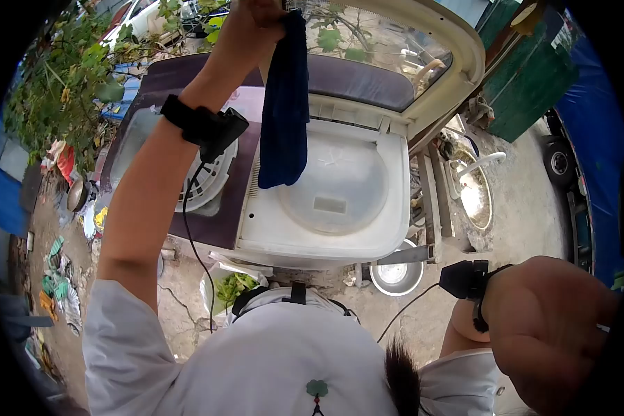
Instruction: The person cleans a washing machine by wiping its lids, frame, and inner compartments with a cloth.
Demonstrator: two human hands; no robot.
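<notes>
Left hand (260,19), grip closed, holds 1 blue cloth (285,104).

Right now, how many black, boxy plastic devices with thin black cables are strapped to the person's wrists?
2. One black boxy device is at the wrist of the left hand; the other device is at the wrist of the right hand. Both wrists show; no third is visible.

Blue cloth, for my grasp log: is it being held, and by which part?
The left hand holds the dark blue cloth by its upper end; the rest hangs down.
</notes>
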